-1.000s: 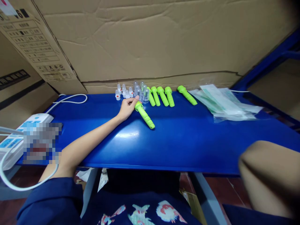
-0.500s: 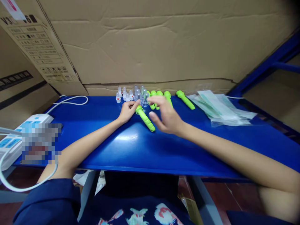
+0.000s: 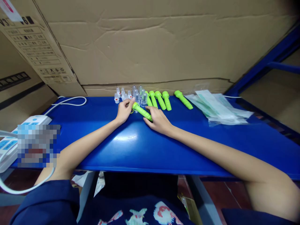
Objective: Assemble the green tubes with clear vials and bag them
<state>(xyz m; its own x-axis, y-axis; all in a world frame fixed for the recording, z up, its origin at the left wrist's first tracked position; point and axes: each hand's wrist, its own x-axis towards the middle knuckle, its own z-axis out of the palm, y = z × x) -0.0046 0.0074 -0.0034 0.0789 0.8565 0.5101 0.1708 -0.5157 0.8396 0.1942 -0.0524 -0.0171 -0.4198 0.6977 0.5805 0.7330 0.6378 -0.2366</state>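
Centre of frame: left hand pinches the head of a green tube lying on the blue table. Right hand grips its other end. Clear vials just above.

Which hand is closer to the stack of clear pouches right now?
Right. The right hand grips the tail of the green handle, on the side toward the clear pouches; the left hand holds its head end, farther away.
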